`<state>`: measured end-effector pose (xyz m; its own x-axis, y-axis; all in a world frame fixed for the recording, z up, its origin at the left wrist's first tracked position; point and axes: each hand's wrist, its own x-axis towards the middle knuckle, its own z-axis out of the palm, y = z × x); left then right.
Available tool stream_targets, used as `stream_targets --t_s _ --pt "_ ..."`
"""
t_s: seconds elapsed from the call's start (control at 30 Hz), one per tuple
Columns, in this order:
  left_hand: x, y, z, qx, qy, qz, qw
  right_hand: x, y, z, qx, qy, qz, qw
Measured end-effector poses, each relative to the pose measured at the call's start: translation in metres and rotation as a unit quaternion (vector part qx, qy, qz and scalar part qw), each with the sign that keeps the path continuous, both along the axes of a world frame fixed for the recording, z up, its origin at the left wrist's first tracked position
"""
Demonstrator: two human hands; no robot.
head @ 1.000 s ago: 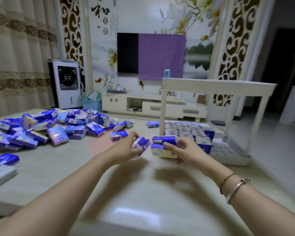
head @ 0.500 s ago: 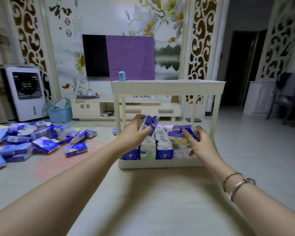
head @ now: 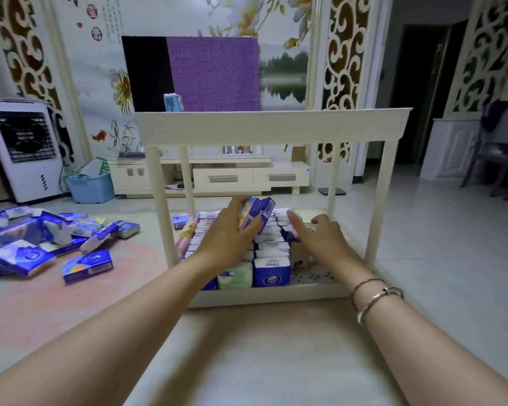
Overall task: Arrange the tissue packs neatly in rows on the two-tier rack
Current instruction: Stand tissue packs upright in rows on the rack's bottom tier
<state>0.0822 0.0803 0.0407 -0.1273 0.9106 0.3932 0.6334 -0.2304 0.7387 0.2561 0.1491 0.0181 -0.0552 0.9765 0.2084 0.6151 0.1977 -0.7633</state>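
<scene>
Compared with half a second back, both hands have gone deeper between the rack's front posts and now sit over the packs on the lower tier [head: 264, 294]. The left hand [head: 228, 240] has come down with its load: its fingers [head: 254, 227] are curled round two tissue packs [head: 257, 212], pinching them on edge just above the rows at about 11 o'clock from the centre of the tier. The right hand [head: 320, 238], which a moment ago was carrying a purple pack, now appears to hold nothing; its fingers [head: 294, 221] are stretched out and slightly spread, touching or hovering just over the tops of the standing packs at about 1 o'clock, though the blur makes contact hard to confirm. That suggests the right hand's pack has gone into the rows and the hand is now steadying or levelling them. The rows of packs [head: 272, 250] stand upright and fill the left and middle of the tier, while a strip of dotted tray floor is bare at the right, around 4 o'clock. The upper tier [head: 273, 124] shows only one small blue item [head: 173, 102] at its back-left edge. Many loose packs [head: 87, 266] lie on the desk [head: 247, 361] at 9 o'clock, so the job looks well short of done, with the left hand's pair likely next into a row.
</scene>
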Motion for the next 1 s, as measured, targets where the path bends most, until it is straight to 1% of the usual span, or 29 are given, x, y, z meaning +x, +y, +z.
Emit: stream_targets --t_s 0.03,0.07,0.1,0.13,0.23,0.27,0.33,0.4,0.5,0.57,0.63,0.73,0.83,0.9,1.0 --pt "-0.001 -0.001 0.000 -0.002 -0.002 0.000 1.000 -0.003 -0.001 0.000 -0.026 0.063 0.010 0.998" --pt "-0.002 -0.002 0.000 -0.002 -0.005 0.002 1.000 -0.004 0.001 -0.005 -0.037 0.137 0.019 0.990" --pt "-0.002 -0.003 0.001 -0.002 -0.006 0.003 1.000 -0.005 0.000 -0.008 -0.046 0.192 0.023 0.980" --pt "-0.002 -0.003 0.000 0.000 -0.008 0.003 1.000 -0.004 -0.001 -0.012 -0.048 0.212 0.029 0.976" --pt "0.002 -0.006 0.004 0.005 -0.033 -0.009 0.999 0.003 -0.002 -0.018 -0.047 0.114 0.046 0.991" --pt "0.005 -0.007 0.007 0.008 -0.042 -0.018 0.999 0.004 -0.002 -0.018 -0.033 0.083 0.041 0.995" --pt "0.010 -0.009 0.012 0.007 -0.055 -0.049 0.997 0.005 -0.007 -0.014 -0.009 0.066 0.023 0.998" --pt "0.017 -0.009 0.015 0.002 -0.068 -0.094 0.993 0.005 -0.008 -0.009 0.017 0.106 0.021 0.994" --pt "0.026 -0.009 0.017 -0.032 -0.059 -0.133 0.989 0.007 -0.019 0.005 0.073 0.186 0.066 0.978" --pt "0.033 -0.008 0.021 -0.066 -0.052 -0.134 0.987 0.014 -0.027 0.017 0.067 0.266 0.123 0.954" --pt "0.036 -0.004 0.023 -0.102 -0.069 -0.112 0.986 0.020 -0.035 0.025 0.036 0.311 0.189 0.931" --pt "0.037 0.004 0.024 -0.150 -0.095 -0.075 0.981 0.028 -0.038 0.030 0.014 0.304 0.254 0.918" --pt "0.038 0.016 0.021 -0.147 -0.170 -0.082 0.971 0.034 -0.037 0.030 0.006 0.295 0.289 0.911" --pt "0.040 0.018 0.023 -0.146 -0.187 -0.093 0.967 0.037 -0.037 0.028 0.009 0.272 0.300 0.914" --pt "0.041 0.017 0.029 -0.163 -0.188 -0.132 0.959 0.040 -0.036 0.028 0.012 0.238 0.293 0.926"
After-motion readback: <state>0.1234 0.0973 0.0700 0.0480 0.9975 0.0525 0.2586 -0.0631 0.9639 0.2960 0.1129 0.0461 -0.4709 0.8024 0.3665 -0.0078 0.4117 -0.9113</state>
